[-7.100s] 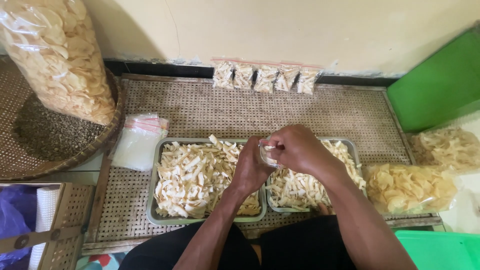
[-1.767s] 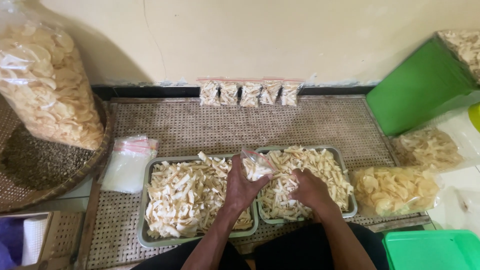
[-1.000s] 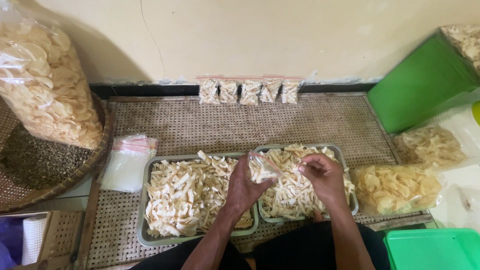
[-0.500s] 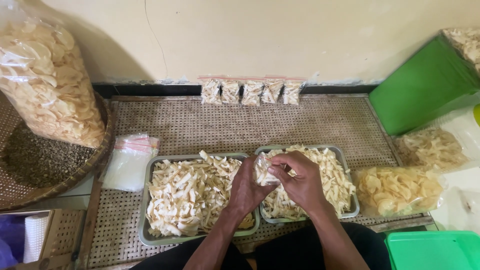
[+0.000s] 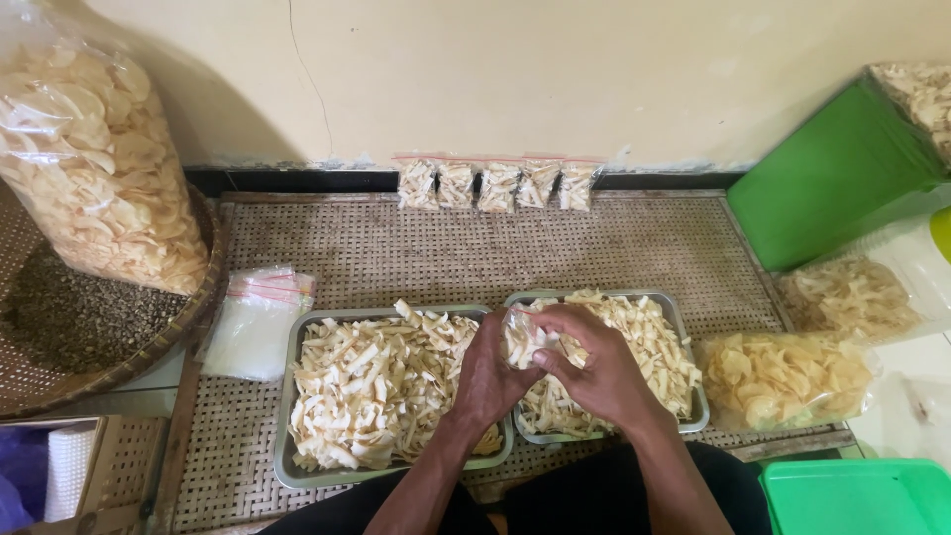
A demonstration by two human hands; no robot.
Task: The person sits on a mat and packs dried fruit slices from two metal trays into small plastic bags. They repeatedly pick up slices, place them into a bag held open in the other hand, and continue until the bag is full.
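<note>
The left hand (image 5: 492,369) and the right hand (image 5: 592,369) meet over the seam between two metal trays, and between them they hold a small clear plastic bag partly filled with pale chip strips (image 5: 525,342). Much of that bag is hidden: the left fingers wrap its left side and the right fingers curl over its top and right side, pinching the film, so its mouth and bottom cannot be made out. Whether the bag is sealed cannot be told.

The left rectangular metal tray heaped with pale chip strips (image 5: 297,337) shows nearly whole, though the left wrist covers its right corner. The right metal tray of the same strips (image 5: 684,327) is half hidden under both hands.

At the picture's edges several things are cut off: a tall clear sack of round pale crackers (image 5: 94,168) at the upper left, standing in a round woven basket (image 5: 109,347); a green plastic box (image 5: 842,173) at the right; a green plastic lid (image 5: 857,495) at the lower right corner.

A stack of empty clear zip bags (image 5: 256,322) lies just left of the left tray. A row of five small filled bags (image 5: 495,183) leans against the cream wall (image 5: 495,69). Between that row and the trays the woven rattan mat (image 5: 475,243) lies bare. A flat clear bag of round crackers (image 5: 783,376) lies just right of the right tray.
</note>
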